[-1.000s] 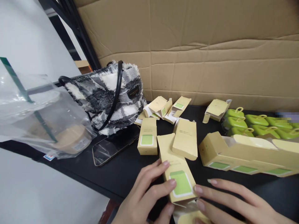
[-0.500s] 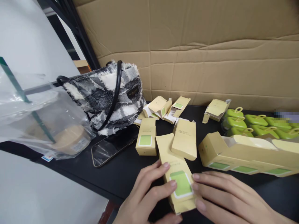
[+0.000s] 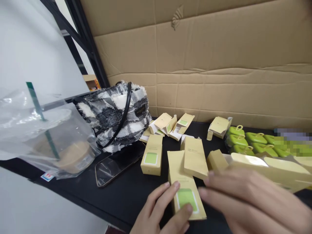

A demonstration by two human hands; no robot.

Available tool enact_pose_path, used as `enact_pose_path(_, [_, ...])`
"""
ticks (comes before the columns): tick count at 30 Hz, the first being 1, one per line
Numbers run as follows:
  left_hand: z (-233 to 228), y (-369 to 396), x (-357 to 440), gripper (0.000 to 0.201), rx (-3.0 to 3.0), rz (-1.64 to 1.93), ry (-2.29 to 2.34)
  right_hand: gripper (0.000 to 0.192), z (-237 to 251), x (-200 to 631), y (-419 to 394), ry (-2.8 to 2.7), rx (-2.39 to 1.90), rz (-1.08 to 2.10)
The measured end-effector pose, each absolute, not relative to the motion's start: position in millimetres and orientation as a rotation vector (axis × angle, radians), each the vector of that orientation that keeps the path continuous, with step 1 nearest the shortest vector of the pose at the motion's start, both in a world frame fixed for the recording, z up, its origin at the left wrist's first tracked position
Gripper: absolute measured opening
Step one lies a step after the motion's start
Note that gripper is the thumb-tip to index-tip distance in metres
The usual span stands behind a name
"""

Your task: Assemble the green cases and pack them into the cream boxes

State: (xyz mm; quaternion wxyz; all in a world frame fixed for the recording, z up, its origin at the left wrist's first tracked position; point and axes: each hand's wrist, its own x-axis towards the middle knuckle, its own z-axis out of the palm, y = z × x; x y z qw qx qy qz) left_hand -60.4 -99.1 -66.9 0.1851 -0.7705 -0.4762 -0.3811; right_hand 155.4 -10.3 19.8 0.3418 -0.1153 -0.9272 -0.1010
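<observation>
In the head view, a small box (image 3: 185, 184) lies on the black shelf (image 3: 119, 201) between the hands. The left hand (image 3: 157, 209) rests loose fingers on its face and left edge; the right hand (image 3: 255, 196) is blurred, its grip impossible to tell. The card looks light, smooth and easily dented, best held lightly by its long sides.

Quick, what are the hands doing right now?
Left hand: open, fingers spread on the nearest box.
Right hand: blurred, beside that box; I can't tell if it's open or closed.
</observation>
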Motion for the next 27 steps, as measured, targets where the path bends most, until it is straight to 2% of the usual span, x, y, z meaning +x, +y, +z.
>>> enact_pose_path(3, [-58.7,-94.5,-64.4,0.024,-2.174,-0.993,-1.242,0.047,44.7,143.7,9.2,-2.575,-0.424,-0.478])
enact_pose_path(8, [-39.8,-88.2,-60.3,0.026,-2.115,-0.907,-1.303,0.085,57.0,110.8,39.7,-2.953,-0.433,-0.595])
enact_pose_path(9, [-36.8,-86.7,-58.4,0.026,-2.111,-0.917,-1.343,0.083,58.0,106.2,42.5,-2.963,-0.425,-0.615])
enact_pose_path(12, [-31.6,-81.0,-53.7,0.026,-2.076,-0.949,-1.479,0.051,68.0,102.0,45.2,-2.935,-0.405,-0.671])
enact_pose_path(14, [-31.1,-76.3,-53.1,0.025,-2.023,-0.955,-1.564,0.036,80.6,106.7,45.0,-2.888,-0.418,-0.705])
enact_pose_path(18, [-31.4,-65.9,-57.4,0.025,-1.948,-0.869,-1.644,0.037,108.3,125.5,44.5,-2.729,-0.512,-0.770])
enact_pose_path(20, [-29.6,-62.7,-58.8,0.027,-1.950,-0.843,-1.629,0.033,116.7,135.1,41.2,-2.608,-0.563,-0.667])
enact_pose_path(22, [-26.8,-63.8,-58.0,0.029,-1.931,-0.908,-1.599,0.032,117.7,143.2,33.4,-2.442,-0.589,-0.363])
enact_pose_path(25, [-25.3,-76.5,-55.9,0.026,-1.852,-1.169,-1.530,0.042,101.1,152.6,13.4,-2.147,-0.622,0.193])
enact_pose_path(27, [-29.4,-90.7,-57.1,0.015,-1.752,-1.361,-1.466,0.048,78.8,158.4,-1.6,-1.986,-0.681,0.390])
